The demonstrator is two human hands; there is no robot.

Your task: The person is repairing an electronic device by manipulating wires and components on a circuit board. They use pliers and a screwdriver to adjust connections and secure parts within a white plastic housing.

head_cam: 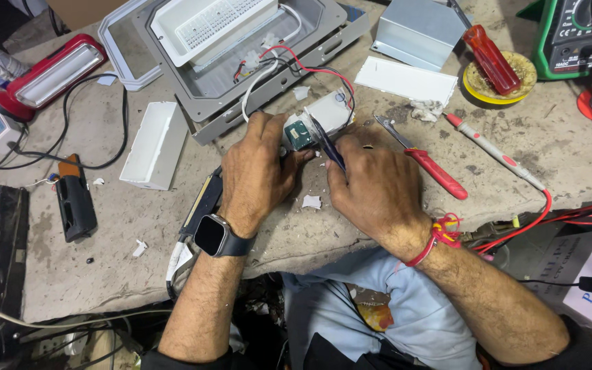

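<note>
Left hand: we see our left hand, a smartwatch on its wrist, curled over a small white module with a green part, fingers closed on it and pinning it to the desk.
Right hand: our right hand, red thread at the wrist, is closed around a thin dark tool whose tip points far into the module.
Module: it sits mid-desk, just near of the grey lamp housing, joined to it by red, black and white wires.
Right of the hands: red-handled cutters lie just beside our right hand; farther right a meter probe and its red lead.
Far right: a red screwdriver rests on a yellow tin, beside a green multimeter.
Left: a white cover, a black block and a red lantern.
</note>
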